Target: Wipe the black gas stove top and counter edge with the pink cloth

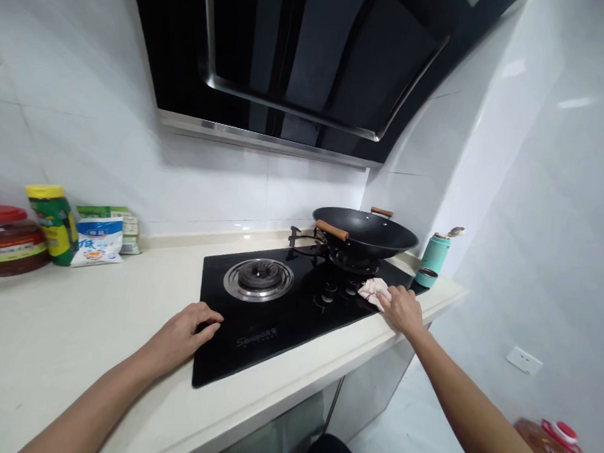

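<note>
A crumpled pale cloth is pressed on the black gas cooktop near its front right, beside the knobs. My right hand is closed on that cloth. At the cooktop's left edge rests my left hand, loosely curled, with thumb and forefinger apart and nothing between them. The left burner is bare, its steel ring showing. A black wok with wooden handles sits on the right burner, behind my right hand. A pot support lies partly hidden at the wok's left.
Right of the wok stands a turquoise bottle with a cup-like cap in front. Along the left wall are a red-lidded jar, a yellow-lidded container and a white packet. A dark range hood hangs overhead.
</note>
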The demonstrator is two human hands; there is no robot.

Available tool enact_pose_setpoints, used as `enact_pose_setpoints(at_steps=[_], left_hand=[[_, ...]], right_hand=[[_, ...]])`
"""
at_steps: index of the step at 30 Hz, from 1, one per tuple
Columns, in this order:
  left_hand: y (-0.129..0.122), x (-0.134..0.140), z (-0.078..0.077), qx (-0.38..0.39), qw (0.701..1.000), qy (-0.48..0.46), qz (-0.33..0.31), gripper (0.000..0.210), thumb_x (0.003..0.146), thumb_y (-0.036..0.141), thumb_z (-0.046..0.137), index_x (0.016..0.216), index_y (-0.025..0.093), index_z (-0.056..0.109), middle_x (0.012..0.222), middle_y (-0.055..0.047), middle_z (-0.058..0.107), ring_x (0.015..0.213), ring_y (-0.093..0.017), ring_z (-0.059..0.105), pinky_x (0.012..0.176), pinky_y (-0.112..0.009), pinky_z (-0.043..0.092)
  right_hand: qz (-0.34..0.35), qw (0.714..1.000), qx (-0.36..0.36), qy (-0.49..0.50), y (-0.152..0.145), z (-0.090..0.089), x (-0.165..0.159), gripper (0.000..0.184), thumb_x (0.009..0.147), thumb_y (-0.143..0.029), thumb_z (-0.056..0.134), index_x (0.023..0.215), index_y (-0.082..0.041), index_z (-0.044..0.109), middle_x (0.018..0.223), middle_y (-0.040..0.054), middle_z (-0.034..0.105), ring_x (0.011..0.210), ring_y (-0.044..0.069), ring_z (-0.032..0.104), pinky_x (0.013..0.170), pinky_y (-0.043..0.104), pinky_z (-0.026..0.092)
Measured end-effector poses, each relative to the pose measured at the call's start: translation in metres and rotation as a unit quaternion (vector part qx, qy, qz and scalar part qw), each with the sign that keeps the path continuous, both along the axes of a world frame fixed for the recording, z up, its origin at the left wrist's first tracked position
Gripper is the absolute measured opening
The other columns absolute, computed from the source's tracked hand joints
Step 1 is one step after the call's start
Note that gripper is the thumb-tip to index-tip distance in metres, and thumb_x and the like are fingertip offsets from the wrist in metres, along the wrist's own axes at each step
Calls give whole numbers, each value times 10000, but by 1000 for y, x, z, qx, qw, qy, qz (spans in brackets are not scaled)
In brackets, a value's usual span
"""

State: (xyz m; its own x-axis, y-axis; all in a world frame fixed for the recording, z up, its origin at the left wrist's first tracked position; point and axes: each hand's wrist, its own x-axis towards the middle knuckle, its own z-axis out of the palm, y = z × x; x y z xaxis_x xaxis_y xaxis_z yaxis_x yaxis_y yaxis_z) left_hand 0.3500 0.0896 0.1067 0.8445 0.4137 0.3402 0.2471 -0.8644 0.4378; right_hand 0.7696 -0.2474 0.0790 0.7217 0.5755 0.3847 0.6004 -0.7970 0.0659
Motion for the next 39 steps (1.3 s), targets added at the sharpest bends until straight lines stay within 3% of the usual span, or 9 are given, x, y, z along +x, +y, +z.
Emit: enact_pose_setpoints(at_steps=[4, 8, 12, 18, 23, 27, 33, 36, 39], left_hand=[[2, 1, -2, -2, 1000, 15, 0, 386, 912, 519, 507, 1028, 261, 770, 1022, -59, 710, 999, -247, 644, 919, -376, 523], [2, 2, -2, -8, 1000, 20, 3, 362, 915, 499, 512, 1020, 264, 767, 994, -53, 699, 979, -242, 635, 900, -370, 524], [4, 4, -5, -1, 1000, 23, 1, 335, 916, 498, 524, 1015, 283, 761, 985, -41, 676, 968, -236, 623, 888, -358, 516], [7, 8, -11, 11, 1000, 27, -2, 312, 911, 481, 545, 1038, 289, 756, 985, -37, 655, 982, -236, 608, 890, -348, 503], [5, 8, -8, 11, 999, 31, -3, 321, 912, 477, 540, 1049, 283, 755, 974, -39, 650, 976, -238, 604, 884, -357, 505], [5, 9, -8, 8, 999, 36, -2, 336, 912, 490, 536, 1059, 280, 753, 983, -44, 651, 998, -247, 602, 906, -381, 505], [8, 5, -10, 6, 1000, 29, -5, 336, 919, 500, 536, 1067, 289, 751, 1009, -43, 655, 1005, -242, 607, 913, -386, 517], [7, 3, -10, 9, 1000, 25, -7, 319, 923, 473, 536, 1067, 286, 751, 1012, -43, 654, 1010, -238, 607, 917, -386, 522], [4, 2, -10, 16, 1000, 23, -10, 312, 923, 452, 542, 1075, 274, 747, 1016, -48, 650, 1017, -238, 601, 919, -388, 523]], right_hand=[[-78, 996, 20, 29, 34, 16, 18, 491, 1004, -558, 411, 1223, -215, 686, 1209, 176, 627, 1159, 344, 538, 896, 422, 441], [-62, 990, 10, 127, 69, 36, 41, 546, 1006, -558, 381, 1360, -226, 632, 1338, 182, 613, 1253, 355, 541, 953, 435, 435], [-47, 980, -27, 192, 97, 54, 55, 609, 942, -604, 476, 1307, -162, 681, 1261, 204, 682, 1178, 354, 631, 909, 389, 467], [3, 970, -64, 234, 133, 72, 43, 577, 871, -614, 589, 1360, -308, 626, 1380, 87, 652, 1211, 292, 634, 916, 347, 481], [37, 960, -97, 260, 141, 82, 33, 453, 864, -501, 615, 1238, -259, 698, 1279, 102, 704, 1101, 298, 682, 827, 337, 514], [86, 952, -114, 272, 139, 81, 25, 397, 837, -479, 635, 1147, -252, 730, 1144, 87, 746, 1028, 274, 695, 800, 312, 516], [165, 935, -146, 277, 144, 82, 12, 439, 592, -340, 816, 1023, -271, 766, 1156, 62, 716, 1092, 289, 648, 856, 333, 519], [188, 925, -166, 286, 148, 88, 9, 431, 466, -197, 830, 890, -251, 775, 1057, 46, 719, 1016, 280, 659, 860, 364, 526], [186, 925, -162, 288, 149, 91, 9, 457, 415, -170, 846, 860, -238, 766, 980, 31, 710, 914, 246, 667, 823, 365, 539]])
